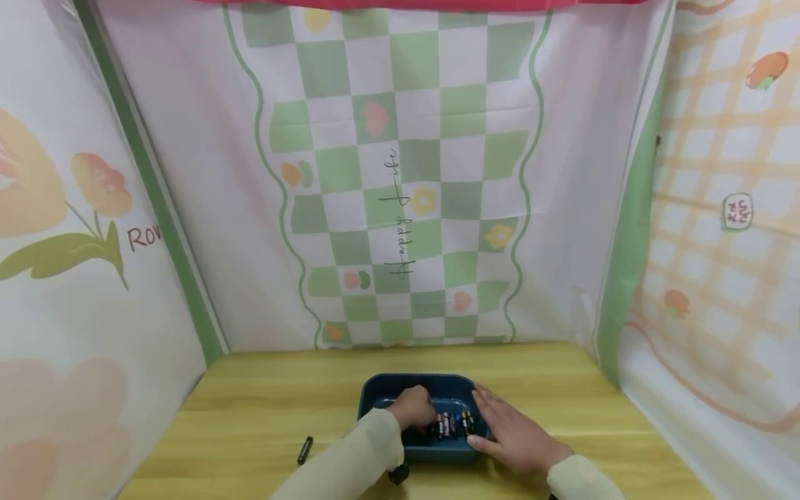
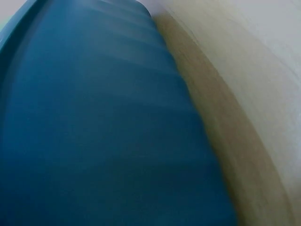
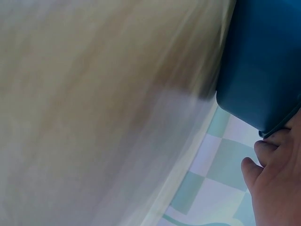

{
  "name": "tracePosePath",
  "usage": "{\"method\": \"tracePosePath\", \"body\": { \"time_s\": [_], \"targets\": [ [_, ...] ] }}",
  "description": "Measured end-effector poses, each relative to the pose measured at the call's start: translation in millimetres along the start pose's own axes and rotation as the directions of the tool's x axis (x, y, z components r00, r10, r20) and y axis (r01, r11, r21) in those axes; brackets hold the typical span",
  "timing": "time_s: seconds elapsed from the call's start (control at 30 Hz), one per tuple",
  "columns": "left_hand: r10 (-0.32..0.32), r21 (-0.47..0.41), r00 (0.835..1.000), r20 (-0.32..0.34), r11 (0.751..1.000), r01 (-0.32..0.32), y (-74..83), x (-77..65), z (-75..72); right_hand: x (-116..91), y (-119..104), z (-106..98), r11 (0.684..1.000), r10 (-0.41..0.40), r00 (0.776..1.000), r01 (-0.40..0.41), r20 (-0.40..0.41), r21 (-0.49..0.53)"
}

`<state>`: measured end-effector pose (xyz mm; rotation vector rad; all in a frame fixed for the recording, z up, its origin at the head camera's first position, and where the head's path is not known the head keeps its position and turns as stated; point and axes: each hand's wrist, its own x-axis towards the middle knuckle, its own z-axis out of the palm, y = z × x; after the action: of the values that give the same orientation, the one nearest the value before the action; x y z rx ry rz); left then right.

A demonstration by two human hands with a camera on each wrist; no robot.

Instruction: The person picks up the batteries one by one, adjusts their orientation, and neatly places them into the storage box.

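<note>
A dark blue rectangular box (image 1: 437, 455) stands on the table with several small batteries (image 1: 446, 425) side by side on its floor, toward the right. My left hand (image 1: 412, 408) reaches into the box over its left part, knuckles up and fingers bent down beside the batteries. Its fingertips are hidden, so I cannot tell whether they pinch a battery. My right hand (image 1: 515, 434) rests on the box's right rim, fingers extended along it and thumb near the front corner. In the right wrist view, fingers (image 3: 265, 153) lie at the box's rim. The left wrist view shows the box's outer wall (image 2: 103, 117).
A single dark battery (image 1: 305, 451) lies on the wood-patterned table (image 1: 250, 389), left of the box. A small black object (image 1: 398, 475) sits below the left sleeve at the box's front. Printed curtains (image 1: 412, 173) enclose the table at the back and both sides.
</note>
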<state>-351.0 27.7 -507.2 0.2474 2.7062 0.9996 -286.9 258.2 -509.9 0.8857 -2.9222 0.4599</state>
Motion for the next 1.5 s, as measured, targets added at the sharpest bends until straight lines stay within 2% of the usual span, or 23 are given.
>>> {"method": "tracePosePath", "body": {
  "time_s": [0.23,0.5,0.77,0.93,1.13,1.3,1.5],
  "targets": [
    [0.040,0.037,0.999,0.008,0.999,-0.040,-2.1,-0.6,-1.2,2.1,-1.6,0.7,1.000,-0.007,1.000,0.007,-0.002,-0.014],
    [0.030,0.021,0.999,0.014,0.999,-0.030,-0.5,-2.3,-2.1,2.5,-0.2,2.4,1.000,0.000,1.000,0.000,-0.007,-0.023],
    [0.038,0.079,0.999,0.016,0.996,-0.039,1.1,-6.1,-4.9,1.8,-2.8,1.4,1.000,0.007,1.000,-0.007,-0.013,-0.031],
    [0.084,0.214,0.996,0.026,0.973,-0.088,4.4,-9.7,-16.5,1.8,-1.6,2.2,0.999,0.001,1.000,-0.002,-0.026,-0.040],
    [0.076,0.168,0.996,0.036,0.982,-0.081,6.5,-15.1,-34.7,1.9,-1.3,2.7,0.998,-0.011,0.998,0.008,-0.056,-0.058],
    [0.109,0.224,0.994,0.018,0.968,-0.111,2.7,-18.1,-42.7,1.8,-2.3,2.1,0.999,-0.009,0.997,0.006,-0.073,-0.048],
    [0.134,0.211,0.991,0.019,0.968,-0.135,0.2,-28.2,-53.4,0.7,-2.3,2.9,0.999,-0.011,0.998,0.009,-0.057,-0.047]
  ]
}}
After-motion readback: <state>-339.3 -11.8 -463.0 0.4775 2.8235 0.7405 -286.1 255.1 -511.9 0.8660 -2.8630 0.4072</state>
